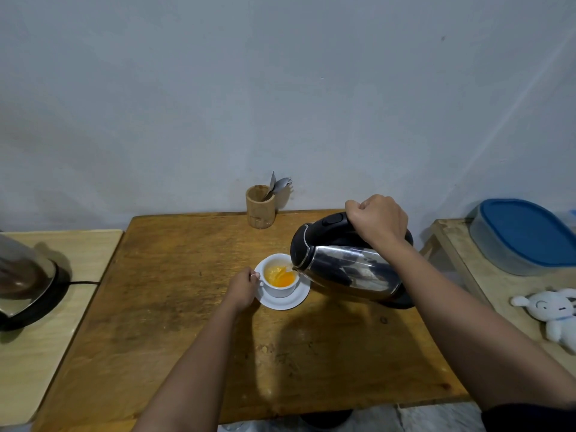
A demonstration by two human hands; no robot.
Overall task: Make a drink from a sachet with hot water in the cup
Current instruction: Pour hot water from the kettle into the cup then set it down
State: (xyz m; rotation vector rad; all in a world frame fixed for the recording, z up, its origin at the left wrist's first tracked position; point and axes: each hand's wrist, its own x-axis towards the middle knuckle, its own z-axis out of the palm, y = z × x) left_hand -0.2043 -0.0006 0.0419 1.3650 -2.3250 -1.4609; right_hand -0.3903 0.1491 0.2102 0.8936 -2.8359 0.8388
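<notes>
A white cup (282,289) stands on a white saucer (288,302) in the middle of the wooden table (193,307). Orange liquid and foam fill the cup's lower part. My left hand (244,288) grips the cup's handle from the left. My right hand (378,221) is closed on the black handle of a steel kettle (349,272), which is tilted left with its spout over the cup's right rim. A thin stream of water runs from the spout into the cup. No sachet is visible.
A wooden holder (260,207) with metal cutlery stands at the table's back edge. On a side table at left sits another kettle (25,272) with a cord. At right, a shelf carries a blue-lidded container (523,235) and a white plush toy (551,313).
</notes>
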